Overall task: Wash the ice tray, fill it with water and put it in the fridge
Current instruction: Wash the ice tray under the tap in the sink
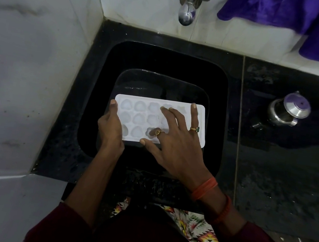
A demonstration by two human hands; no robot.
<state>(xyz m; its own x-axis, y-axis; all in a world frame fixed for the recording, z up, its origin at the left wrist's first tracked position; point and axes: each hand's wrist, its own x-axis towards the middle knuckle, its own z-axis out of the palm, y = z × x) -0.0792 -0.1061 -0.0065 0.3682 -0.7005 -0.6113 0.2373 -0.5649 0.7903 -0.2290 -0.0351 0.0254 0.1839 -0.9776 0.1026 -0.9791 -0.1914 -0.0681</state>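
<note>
The ice tray sat over the sink, left hand clamped on its nine-o'clock end, right hand spread flat across it (light, stiff, likely slippery: hold the rims).

A single wide-angle head view looks almost straight down, facing the tiled wall. The left hand gripping the ice tray sits near mid-frame, close below the lens. The tap lies beyond that grip, and the person's lap lies on the camera side of it.
</note>
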